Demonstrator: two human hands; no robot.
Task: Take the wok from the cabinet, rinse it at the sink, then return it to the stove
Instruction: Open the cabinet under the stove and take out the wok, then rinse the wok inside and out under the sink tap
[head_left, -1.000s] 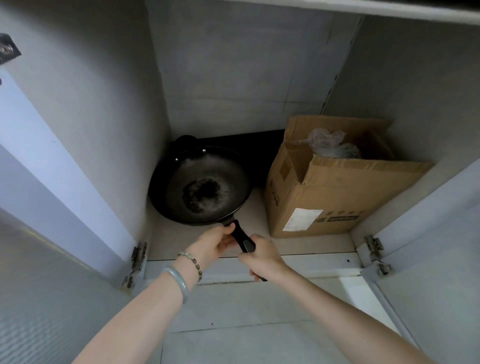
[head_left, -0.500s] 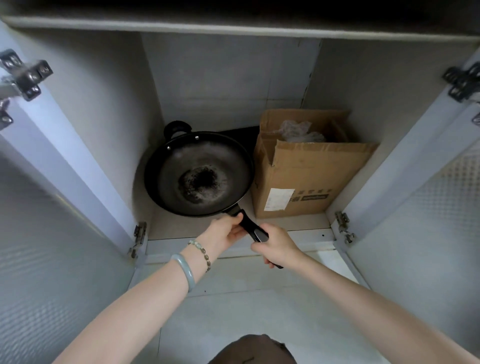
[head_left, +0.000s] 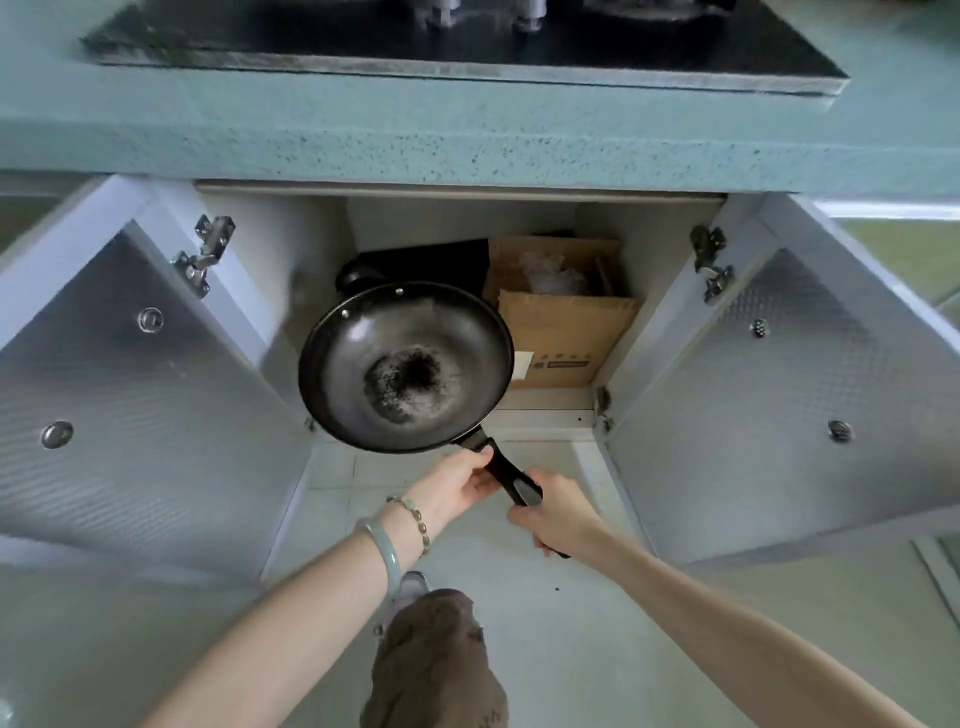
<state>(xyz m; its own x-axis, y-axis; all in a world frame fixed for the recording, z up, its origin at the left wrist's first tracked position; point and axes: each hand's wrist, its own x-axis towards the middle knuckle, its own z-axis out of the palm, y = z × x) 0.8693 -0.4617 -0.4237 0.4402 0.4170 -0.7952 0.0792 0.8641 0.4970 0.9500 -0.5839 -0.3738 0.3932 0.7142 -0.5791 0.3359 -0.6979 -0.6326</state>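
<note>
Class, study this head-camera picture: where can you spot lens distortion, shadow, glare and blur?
Head view: the wide-angle lens bows the countertop edge and splays the cabinet doors outward. The cabinet's back, behind the cardboard box, lies in shadow. The wok carries a soft sheen on its inner wall. The left hand and right hand on its handle look fairly sharp.

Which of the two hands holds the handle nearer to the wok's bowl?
The left hand, with bracelets; the right hand grips the handle farther back.
</note>
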